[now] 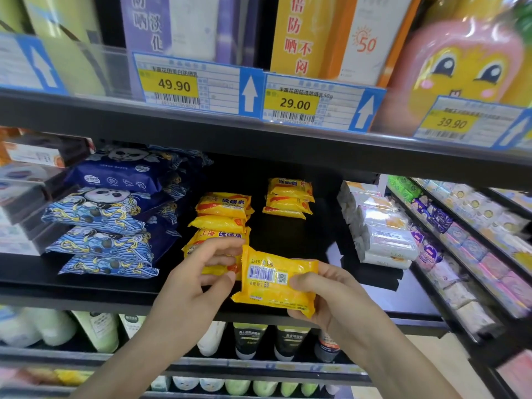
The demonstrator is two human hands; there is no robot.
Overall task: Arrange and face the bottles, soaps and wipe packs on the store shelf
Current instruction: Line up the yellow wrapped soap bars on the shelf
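A yellow soap pack (276,286) is held in front of the black middle shelf (86,286), its barcode side facing me. My right hand (325,295) grips its right end, thumb on the face. My left hand (201,280) pinches the pack's upper left corner, fingers above and thumb below. Behind the hands stands a stack of yellow soap packs (221,220), and a smaller stack of yellow soaps (289,197) sits deeper on the shelf. Blue panda wipe packs (103,226) are piled at the left.
White wrapped soap packs (383,234) are stacked at the right of the shelf. The shelf above carries boxes and price tags (184,82). Tubes and bottles (250,338) stand on the shelf below. A side rack of small colourful packs (475,243) runs along the right.
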